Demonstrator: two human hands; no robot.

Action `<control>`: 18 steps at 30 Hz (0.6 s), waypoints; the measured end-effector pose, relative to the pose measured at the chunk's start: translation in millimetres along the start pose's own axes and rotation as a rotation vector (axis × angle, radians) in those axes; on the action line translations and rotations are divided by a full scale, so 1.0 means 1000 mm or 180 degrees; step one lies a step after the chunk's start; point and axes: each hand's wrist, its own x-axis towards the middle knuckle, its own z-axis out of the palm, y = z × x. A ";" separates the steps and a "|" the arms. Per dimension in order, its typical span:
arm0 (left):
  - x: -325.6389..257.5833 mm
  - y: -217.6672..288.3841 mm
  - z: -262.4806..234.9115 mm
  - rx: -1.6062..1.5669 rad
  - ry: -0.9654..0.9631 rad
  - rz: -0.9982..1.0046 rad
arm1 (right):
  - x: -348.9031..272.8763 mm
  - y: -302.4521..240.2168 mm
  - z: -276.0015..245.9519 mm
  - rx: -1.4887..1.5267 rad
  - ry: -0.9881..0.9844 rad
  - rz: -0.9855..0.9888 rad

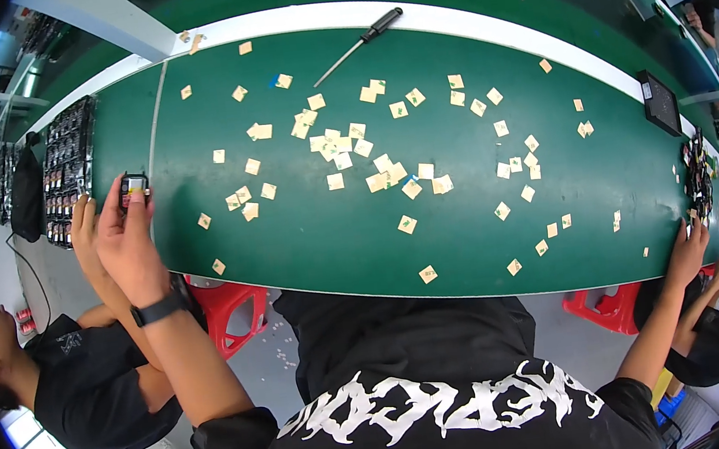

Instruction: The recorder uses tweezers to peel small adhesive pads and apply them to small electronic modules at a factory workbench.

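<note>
Left hand point(125, 241) is pinching a small device point(133, 178) at its fingertips — probably light, rigid, best held by its rim — while right hand point(689, 252), grip indiscernible, is resting beside black parts point(698, 179).

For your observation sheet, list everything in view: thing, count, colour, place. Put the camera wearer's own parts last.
Workbench: one, green-topped, across the middle
Square pieces: dozens, overlapping, cream, scattered on the workbench
Screwdriver: one, black-handled, far edge
Flat box: one, black, far right
Small device: one, mostly black, in the left hand
Packed parts: count unclear, mostly black, far left
Piled parts: count unclear, mostly black, right end
Stools: two, red, near side
Co-workers: several, dark clothing, both sides
Distant items: too small to count
Wristband: one, dark, left wrist
Left hand: one, bare, holding the small device
Right hand: one, bare, beside the piled parts
</note>
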 end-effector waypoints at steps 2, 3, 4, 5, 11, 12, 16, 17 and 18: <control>0.019 -0.015 -0.023 0.0742 0.0235 0.0203 | 0.009 0.012 0.013 -0.0111 -0.0080 -0.0052; 0.025 -0.019 -0.031 0.1116 0.0299 0.0280 | 0.011 0.017 0.018 -0.0017 -0.0042 -0.0121; 0.035 -0.029 -0.045 0.1118 0.0351 0.0298 | 0.013 0.018 0.018 0.0039 -0.0139 -0.0077; 0.045 -0.041 -0.061 0.1659 0.0188 0.0680 | 0.015 0.018 0.019 0.0099 -0.0232 -0.0043; 0.048 -0.021 -0.061 0.3826 0.0123 0.2521 | 0.011 0.005 -0.001 0.0078 -0.0189 -0.0053; 0.036 -0.018 -0.043 0.3549 0.0392 0.2141 | 0.010 -0.003 -0.007 -0.0032 -0.0323 0.0147; 0.012 -0.020 -0.013 0.3043 0.0657 0.1535 | 0.003 0.012 0.001 -0.0113 -0.0592 0.0282; 0.005 -0.018 -0.006 0.2962 0.0681 0.1456 | 0.003 0.015 0.003 -0.0103 -0.0630 0.0246; -0.001 -0.015 0.002 0.2896 0.0655 0.1415 | 0.003 0.018 0.004 0.0064 -0.0587 0.0181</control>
